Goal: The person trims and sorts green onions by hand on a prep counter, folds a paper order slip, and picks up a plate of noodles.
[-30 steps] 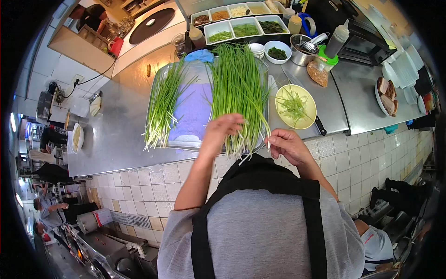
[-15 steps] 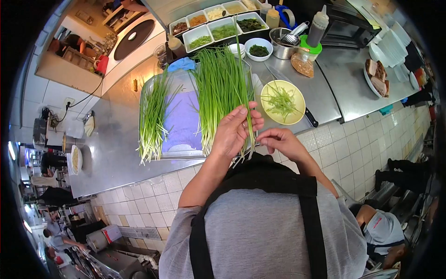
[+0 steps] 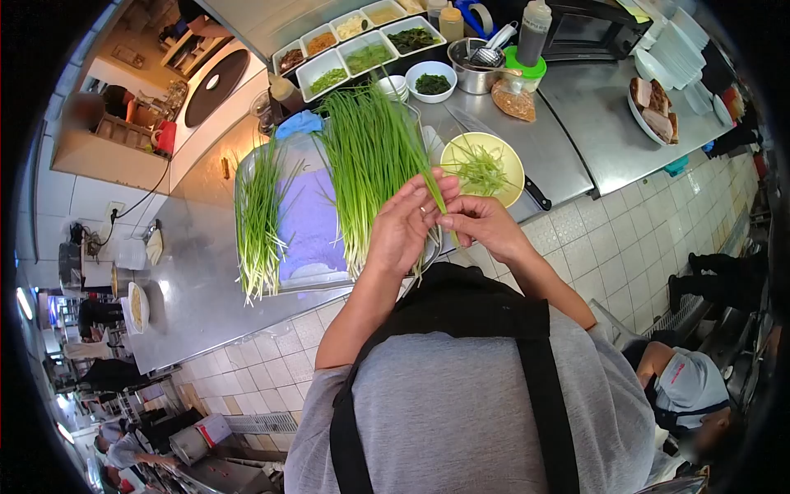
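My left hand (image 3: 403, 224), a ring on one finger, is closed round a few long green chives (image 3: 434, 188) above the front edge of the tray. Beside it, my right hand (image 3: 485, 227) pinches the lower part of the same stalks between thumb and forefinger. Behind and left of my hands, a thick row of chives (image 3: 370, 165) lies with pale ends toward me. A smaller row of chives (image 3: 262, 222) lies along the left side of the tray (image 3: 317, 288), with purple cloth (image 3: 309, 222) between the rows. A yellow bowl (image 3: 516, 177) just beyond my right hand holds loose green trimmings.
A knife (image 3: 536, 193) lies by the bowl, its black handle toward the counter edge. Food containers (image 3: 344, 62), a steel pot (image 3: 476, 78) and a squeeze bottle (image 3: 535, 33) stand at the back. Meat in a white dish (image 3: 652, 115) sits at right.
My right hand has come in and up to meet the left, now pinching the chives. The lower ends of the stalks have swung to the right. The whole view has shifted slightly.
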